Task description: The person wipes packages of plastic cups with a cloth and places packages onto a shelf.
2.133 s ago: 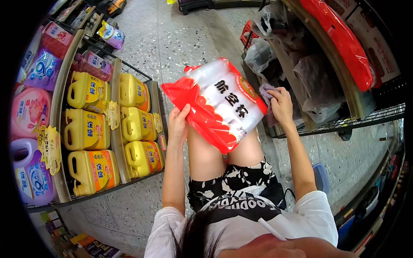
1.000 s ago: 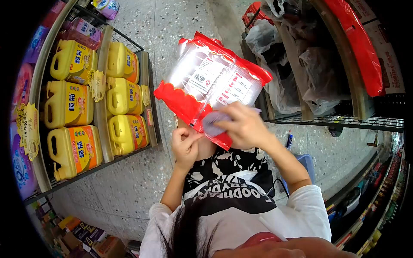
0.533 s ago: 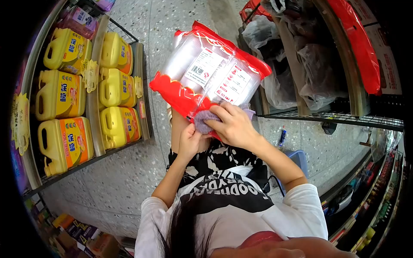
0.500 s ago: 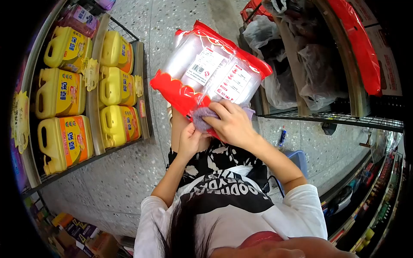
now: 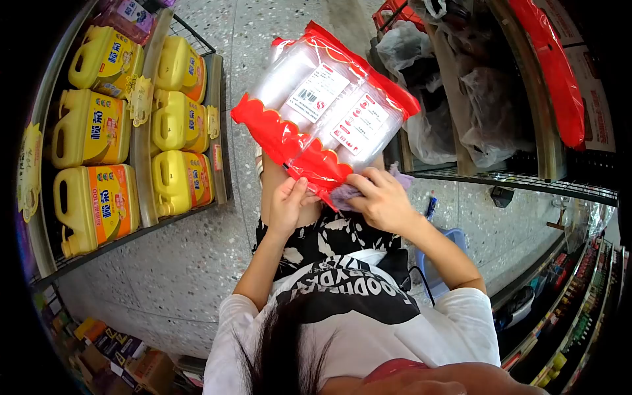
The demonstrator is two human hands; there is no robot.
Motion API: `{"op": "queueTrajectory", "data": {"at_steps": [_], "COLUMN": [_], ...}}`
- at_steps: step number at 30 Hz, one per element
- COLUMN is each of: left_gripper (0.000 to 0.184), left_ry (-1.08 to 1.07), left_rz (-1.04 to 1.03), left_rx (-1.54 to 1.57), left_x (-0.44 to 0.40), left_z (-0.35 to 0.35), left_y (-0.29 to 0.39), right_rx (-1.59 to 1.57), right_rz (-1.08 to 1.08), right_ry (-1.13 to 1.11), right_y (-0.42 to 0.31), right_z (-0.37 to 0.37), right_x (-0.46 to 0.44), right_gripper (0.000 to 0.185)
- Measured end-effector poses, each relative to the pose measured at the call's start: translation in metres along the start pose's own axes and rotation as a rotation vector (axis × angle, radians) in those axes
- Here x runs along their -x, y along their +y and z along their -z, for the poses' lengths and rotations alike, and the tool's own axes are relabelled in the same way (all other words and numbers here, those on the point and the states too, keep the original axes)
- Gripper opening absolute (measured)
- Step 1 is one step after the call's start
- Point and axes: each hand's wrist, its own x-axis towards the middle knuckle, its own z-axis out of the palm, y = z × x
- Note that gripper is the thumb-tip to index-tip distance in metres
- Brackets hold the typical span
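A red-edged clear plastic package (image 5: 359,85) rests tilted over my lap, with pale, shiny cylindrical shapes and white printed labels showing through. I cannot make out exactly what is inside. My left hand (image 5: 289,203) pinches the package's near red edge between thumb and fingers. In my right hand (image 5: 383,201) is a bunched purple cloth (image 5: 349,194), closed in the fingers at the package's near right corner. Part of the cloth sticks out beyond the knuckles, and some of it is hidden under the hand.
On the left, a rack holds yellow jugs (image 5: 99,128) in two rows. To the right, a shelf (image 5: 520,181) carries items in clear plastic bags (image 5: 490,125). A blue plastic stool or basin (image 5: 451,247) is on the floor by my right arm. Boxes (image 5: 148,368) lie lower left.
My right hand and the purple cloth have slid right and down, off the package's lower face to its near corner. More of the red edge shows. My left hand still grips the edge.
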Motion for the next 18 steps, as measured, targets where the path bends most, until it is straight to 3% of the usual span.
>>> {"op": "queueTrajectory", "data": {"at_steps": [5, 9, 16, 18], "left_gripper": [0.030, 0.028, 0.027, 0.030], "left_ry": [-0.027, -0.039, -0.072, -0.078], "left_rz": [0.004, 0.069, 0.057, 0.071], "left_rx": [-0.058, -0.046, -0.247, -0.249], "left_x": [-0.002, -0.003, -0.004, 0.000], "left_z": [0.010, 0.007, 0.013, 0.012], "left_y": [-0.001, 0.003, -0.009, -0.007], "right_rx": [-0.174, -0.204, -0.119, -0.046], "right_rz": [-0.127, -0.147, 0.018, -0.061], "right_ry": [0.062, 0.382, 0.194, 0.209], "right_y": [0.027, 0.015, -0.003, 0.004], "right_z": [0.015, 0.028, -0.007, -0.001], "right_x": [0.024, -0.009, -0.046, -0.047], "right_gripper": [0.026, 0.036, 0.030, 0.032]}}
